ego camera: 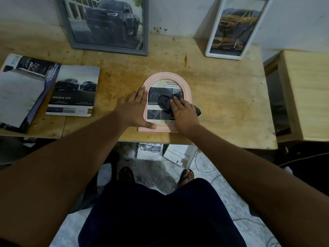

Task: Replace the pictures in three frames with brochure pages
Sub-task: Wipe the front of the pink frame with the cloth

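Note:
A pink arched frame (187, 86) lies flat near the table's front edge, with a brochure page showing car details behind its glass. My left hand (136, 108) lies flat on the frame's left side, fingers straight, thumb at the lower rim. My right hand (184, 114) presses a dark cloth (164, 102) onto the glass. A grey frame (106, 25) with a dark pickup picture leans on the wall at the back left. A white frame (235, 27) with a yellow pickup picture leans at the back right. Brochure pages (73, 91) lie at the left.
The wooden table (222, 104) carries an open brochure (21, 90) at its far left edge. A lighter wooden stand (306, 93) is beside the table on the right. Boxes and cables (151, 150) lie on the floor under the table.

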